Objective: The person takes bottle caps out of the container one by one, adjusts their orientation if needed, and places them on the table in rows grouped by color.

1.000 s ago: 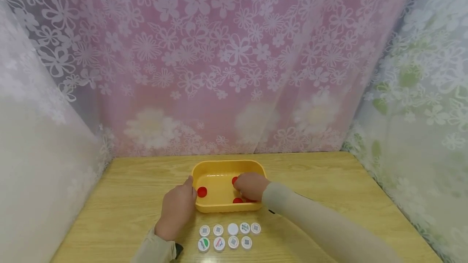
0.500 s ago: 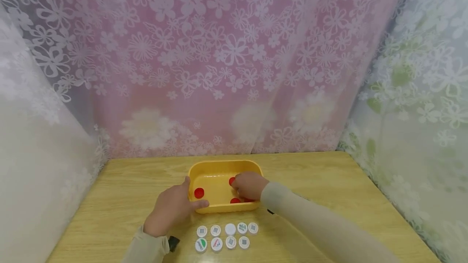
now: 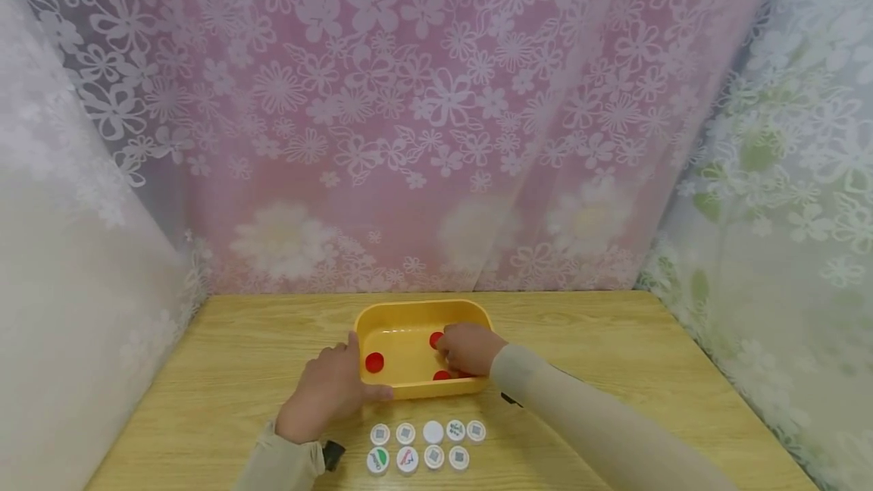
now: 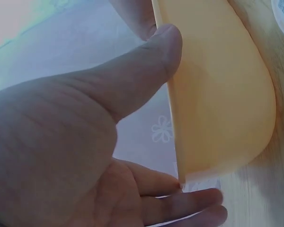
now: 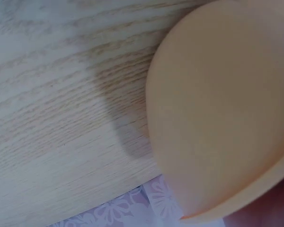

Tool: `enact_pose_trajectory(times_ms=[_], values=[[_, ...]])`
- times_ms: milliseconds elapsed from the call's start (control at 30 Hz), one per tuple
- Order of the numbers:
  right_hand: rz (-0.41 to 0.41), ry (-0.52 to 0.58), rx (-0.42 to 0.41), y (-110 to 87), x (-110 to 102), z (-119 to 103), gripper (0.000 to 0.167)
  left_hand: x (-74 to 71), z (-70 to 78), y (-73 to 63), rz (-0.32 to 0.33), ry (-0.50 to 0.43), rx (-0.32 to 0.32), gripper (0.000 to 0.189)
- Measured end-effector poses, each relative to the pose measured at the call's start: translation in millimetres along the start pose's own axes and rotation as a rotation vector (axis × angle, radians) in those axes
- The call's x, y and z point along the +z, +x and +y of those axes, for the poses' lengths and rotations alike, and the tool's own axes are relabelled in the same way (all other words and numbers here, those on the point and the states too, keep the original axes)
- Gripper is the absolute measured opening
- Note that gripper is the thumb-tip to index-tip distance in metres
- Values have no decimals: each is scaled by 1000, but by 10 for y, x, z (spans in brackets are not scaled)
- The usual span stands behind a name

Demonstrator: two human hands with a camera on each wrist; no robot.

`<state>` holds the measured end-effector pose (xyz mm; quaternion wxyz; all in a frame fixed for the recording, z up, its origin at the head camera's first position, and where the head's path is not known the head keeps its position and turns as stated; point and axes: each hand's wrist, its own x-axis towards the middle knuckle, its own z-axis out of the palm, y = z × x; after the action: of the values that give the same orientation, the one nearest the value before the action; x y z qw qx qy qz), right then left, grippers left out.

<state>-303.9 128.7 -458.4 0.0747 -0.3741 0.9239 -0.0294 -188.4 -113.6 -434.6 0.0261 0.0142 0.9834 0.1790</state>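
Left hand (image 3: 327, 392) braces the yellow tub (image 3: 436, 388) at its corner, fingers spread. Right hand (image 3: 470, 348) at a red cap (image 3: 435, 340) inside, right half; can't tell if pinched. Probably mid-sorting; next likely needs a sure pinch before lifting.

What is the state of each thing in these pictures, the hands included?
Yellow rectangular plastic basin: upright, uncovered, on the wood-grain table.
Red round plastic caps: lying in the basin, some partly hidden.
Nine white round caps: flat, in two rows.
Left hand: touching the basin's left front corner.
Right hand: inside the basin, fingertips at a red cap; grip unclear.
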Motion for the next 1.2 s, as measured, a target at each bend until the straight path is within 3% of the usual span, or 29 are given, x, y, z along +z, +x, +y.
enact_pose_trajectory(times_ms=[233, 367, 467, 600, 667, 733, 867, 1033, 1200], values=[[22, -67, -53, -12, -25, 36, 20, 8, -9, -8, -1, -123, 38, 117], [91, -151, -86, -46, -225, 51, 2, 38, -18, 25, -23, -171, 50, 116], [211, -149, -136, -223, -456, -30, 14, 67, -13, 53, -20, -165, 57, 116], [303, -39, -227, -705, -563, -225, 18, 89, -6, 50, -17, -148, 63, 116], [307, 23, -279, -963, -495, -286, 18, 92, -1, 39, -15, -141, 62, 115], [273, 108, -281, -1198, -365, -319, 22, 92, 2, 26, -13, -139, 58, 114], [150, 275, -191, -1532, -43, -328, 26, 90, -6, 5, -15, -140, 48, 114], [12, 406, -50, -1726, 264, -313, 22, 87, -36, 6, -19, -145, 50, 114], [63, 325, -105, -1766, 399, -281, 14, 59, -51, 9, -10, -142, 63, 114]])
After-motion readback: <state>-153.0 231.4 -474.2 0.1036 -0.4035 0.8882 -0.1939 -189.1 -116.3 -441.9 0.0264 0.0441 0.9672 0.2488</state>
